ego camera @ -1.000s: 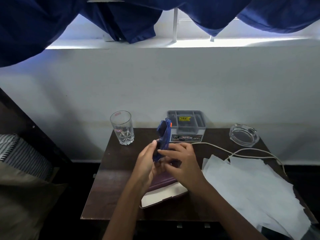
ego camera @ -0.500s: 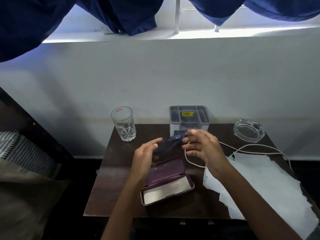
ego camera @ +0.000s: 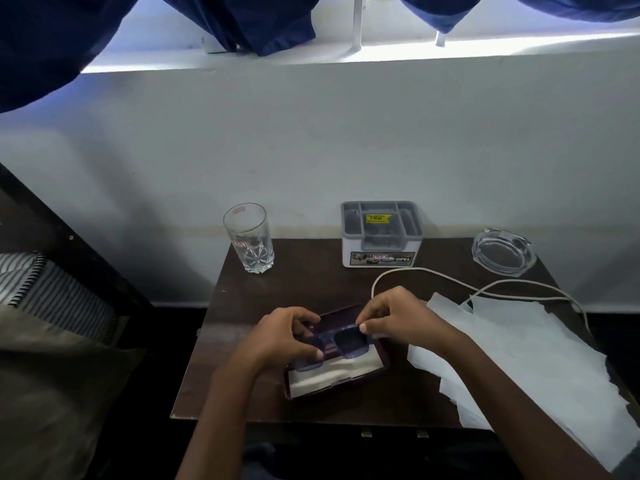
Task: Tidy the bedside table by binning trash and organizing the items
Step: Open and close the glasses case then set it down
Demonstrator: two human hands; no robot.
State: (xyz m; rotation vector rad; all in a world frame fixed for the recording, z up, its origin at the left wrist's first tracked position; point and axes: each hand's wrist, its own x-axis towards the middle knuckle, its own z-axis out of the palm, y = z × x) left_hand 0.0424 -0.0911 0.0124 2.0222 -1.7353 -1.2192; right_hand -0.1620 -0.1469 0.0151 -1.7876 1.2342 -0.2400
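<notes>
A pair of blue glasses (ego camera: 341, 344) lies folded across an open maroon glasses case (ego camera: 332, 379) with a white lining, on the dark wooden bedside table (ego camera: 277, 296). My left hand (ego camera: 285, 336) grips the left end of the glasses, thumb on the lower rim. My right hand (ego camera: 398, 318) pinches their upper right corner. The far half of the case is hidden behind both hands.
A clear drinking glass (ego camera: 250, 237) stands at the back left, a grey organiser box (ego camera: 381, 233) at the back middle, a glass ashtray (ego camera: 504, 251) at the back right. A white cable (ego camera: 450, 282) runs over several white paper sheets (ego camera: 519, 358) on the right. Bedding (ego camera: 45, 296) lies left.
The glasses went from upright in front of the organiser box to lying flat, lowered onto the open case. Both hands came down and toward me with them.
</notes>
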